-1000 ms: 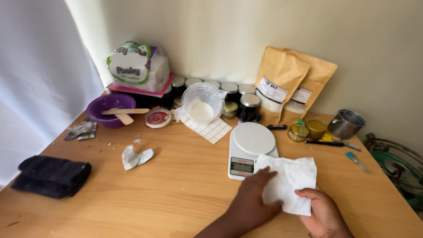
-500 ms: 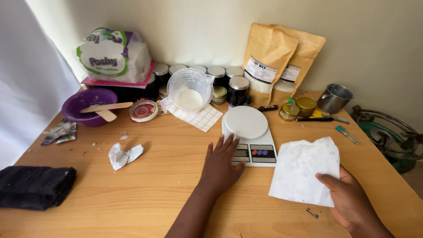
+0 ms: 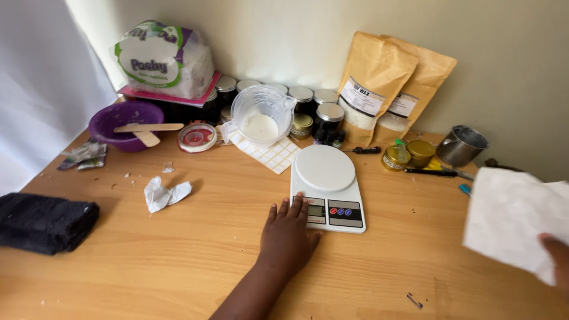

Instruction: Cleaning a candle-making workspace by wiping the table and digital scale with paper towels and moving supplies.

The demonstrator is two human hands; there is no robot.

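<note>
Resting flat on the bench (image 3: pixel 178 261), the left hand (image 3: pixel 287 237) has its fingers (image 3: pixel 296 207) spread and extended, the tips touching the near left corner of the white kitchen scale (image 3: pixel 327 186) beside its small display; they grip nothing. The right hand (image 3: pixel 557 261) shows only at the frame's right edge, fingers closed on the lower corner of a white paper towel (image 3: pixel 510 222) held up off the bench, well apart from the scale.

Open wood lies to the left of the left hand and along the near edge, broken only by a crumpled paper scrap (image 3: pixel 166 194) and a folded black cloth (image 3: pixel 44 222) at the far left edge. Just behind the scale sit a sheet of white square labels (image 3: pixel 269 154) and a clear measuring jug (image 3: pixel 261 115) holding some white material. To its left are a purple bowl (image 3: pixel 124 124) with a wooden stick across it and a round red-and-white lid (image 3: pixel 197 136).

Dark lidded jars (image 3: pixel 326 115), two tan paper pouches (image 3: pixel 385 89) and a wrapped pack of tissue rolls (image 3: pixel 166 59) line the pale wall. A metal cup (image 3: pixel 462 145) and small gold tins (image 3: pixel 409 154) stand at the right.
</note>
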